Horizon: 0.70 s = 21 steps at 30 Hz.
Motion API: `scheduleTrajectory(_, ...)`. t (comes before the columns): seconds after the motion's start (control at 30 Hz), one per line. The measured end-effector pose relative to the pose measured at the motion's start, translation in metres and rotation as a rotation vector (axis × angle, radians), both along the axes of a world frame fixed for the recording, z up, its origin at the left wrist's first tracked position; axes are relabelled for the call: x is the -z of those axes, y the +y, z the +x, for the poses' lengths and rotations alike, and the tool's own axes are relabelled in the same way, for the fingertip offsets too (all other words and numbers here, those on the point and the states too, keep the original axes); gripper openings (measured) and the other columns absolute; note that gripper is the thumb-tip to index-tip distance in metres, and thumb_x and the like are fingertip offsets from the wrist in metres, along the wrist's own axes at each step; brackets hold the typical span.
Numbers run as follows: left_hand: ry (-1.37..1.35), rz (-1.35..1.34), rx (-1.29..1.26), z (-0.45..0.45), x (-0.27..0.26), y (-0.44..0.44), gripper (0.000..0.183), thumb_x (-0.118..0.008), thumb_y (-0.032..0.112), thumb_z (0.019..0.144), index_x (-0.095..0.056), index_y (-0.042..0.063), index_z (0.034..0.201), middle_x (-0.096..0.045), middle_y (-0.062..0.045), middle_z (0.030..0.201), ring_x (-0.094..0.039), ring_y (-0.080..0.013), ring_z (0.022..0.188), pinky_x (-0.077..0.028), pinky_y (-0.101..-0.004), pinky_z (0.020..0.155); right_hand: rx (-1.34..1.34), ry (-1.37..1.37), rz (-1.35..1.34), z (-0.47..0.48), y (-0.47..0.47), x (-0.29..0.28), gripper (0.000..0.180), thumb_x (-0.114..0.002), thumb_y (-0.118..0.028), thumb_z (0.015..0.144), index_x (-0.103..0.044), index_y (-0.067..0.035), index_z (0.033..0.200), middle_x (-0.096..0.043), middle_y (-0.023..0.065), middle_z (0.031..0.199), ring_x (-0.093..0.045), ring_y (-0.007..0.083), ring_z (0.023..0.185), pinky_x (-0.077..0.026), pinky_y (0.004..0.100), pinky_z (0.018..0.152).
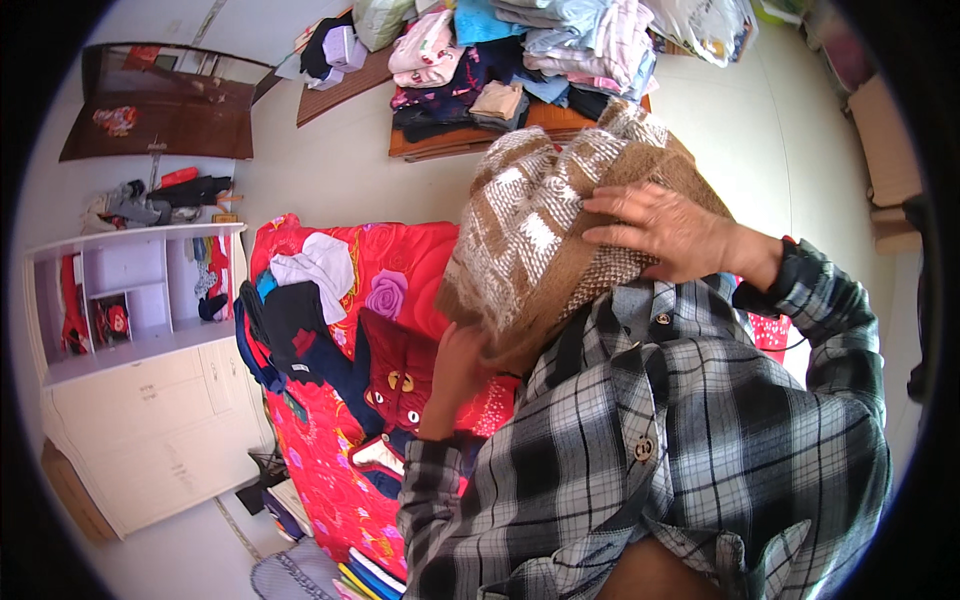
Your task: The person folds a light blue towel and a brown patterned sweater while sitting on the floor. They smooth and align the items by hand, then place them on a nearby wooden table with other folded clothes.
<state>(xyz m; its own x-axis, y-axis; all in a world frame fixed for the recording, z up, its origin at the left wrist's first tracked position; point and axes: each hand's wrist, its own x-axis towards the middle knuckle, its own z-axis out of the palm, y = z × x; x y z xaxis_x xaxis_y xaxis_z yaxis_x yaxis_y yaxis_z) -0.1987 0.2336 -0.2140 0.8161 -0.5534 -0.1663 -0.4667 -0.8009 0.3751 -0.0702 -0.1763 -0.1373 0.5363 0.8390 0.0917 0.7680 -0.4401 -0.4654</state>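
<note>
A brown and white knitted cloth is bunched up in front of my chest. My right hand lies over its right part, fingers spread across the knit and thumb tucked at the lower edge. At the lower left edge of the cloth, my left hand is slightly blurred, its fingertips on the fabric and partly hidden. Below and left of it, a dark red garment with cartoon eyes lies on a red floral bedspread. Beside that garment are dark clothes and a pale lilac cloth.
Folded clothes are stacked on a low wooden table beyond the bed. A white cabinet with open compartments stands at left, a dark wooden headboard-like panel behind it. A plastic bag is at top right. A quilted pad lies at bottom left.
</note>
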Motion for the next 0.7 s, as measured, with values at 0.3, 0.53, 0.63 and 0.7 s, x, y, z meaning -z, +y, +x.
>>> scheduleTrajectory(0.3, -0.085, -0.284, -0.272, -0.024, 0.037, -0.033, 0.075, -0.08, 0.013, 0.06, -0.05, 0.003, 0.128, -0.058, -0.02, 0.117, -0.054, -0.0392, 0.11, -0.043, -0.0458, 0.094, -0.043, -0.223, -0.222, -0.001, 0.03, 0.04, 0.101, -0.079, -0.02, 0.061, -0.028, -0.023, 0.148, -0.028, 0.0151, 0.151, -0.028, 0.0346, 0.139, -0.02, 0.0496, 0.115)
scheduleTrajectory(0.53, 0.018, -0.559, -0.626, -0.031, 0.058, -0.016, 0.037, -0.067, 0.011, 0.074, -0.064, 0.006, 0.111, -0.067, -0.016, 0.1, -0.064, -0.0324, 0.098, -0.049, -0.0371, 0.085, 0.053, -0.128, -0.297, 0.019, 0.023, 0.045, 0.107, -0.076, -0.012, 0.056, -0.025, -0.025, 0.149, -0.028, 0.0099, 0.152, -0.023, 0.0333, 0.142, -0.017, 0.0507, 0.116)
scheduleTrajectory(0.63, -0.159, -0.522, -0.781, -0.008, 0.041, 0.02, 0.031, -0.061, 0.01, 0.08, -0.064, 0.005, 0.11, -0.067, -0.015, 0.103, -0.064, -0.0293, 0.1, -0.048, -0.0362, 0.087, 0.123, -0.168, -0.4, 0.022, 0.014, 0.055, 0.107, -0.076, -0.014, 0.056, -0.026, -0.026, 0.149, -0.03, 0.0116, 0.15, -0.021, 0.0328, 0.142, -0.015, 0.0501, 0.116)
scheduleTrajectory(0.7, -0.379, -0.421, -0.736, 0.023, 0.01, 0.047, 0.038, -0.059, 0.0, 0.074, -0.064, 0.006, 0.111, -0.066, -0.016, 0.105, -0.063, -0.0317, 0.103, -0.048, -0.0368, 0.09, 0.138, -0.162, -0.364, 0.027, 0.01, 0.06, 0.106, -0.075, -0.015, 0.056, -0.025, -0.026, 0.149, -0.033, 0.013, 0.147, -0.025, 0.0337, 0.14, -0.018, 0.0496, 0.116)
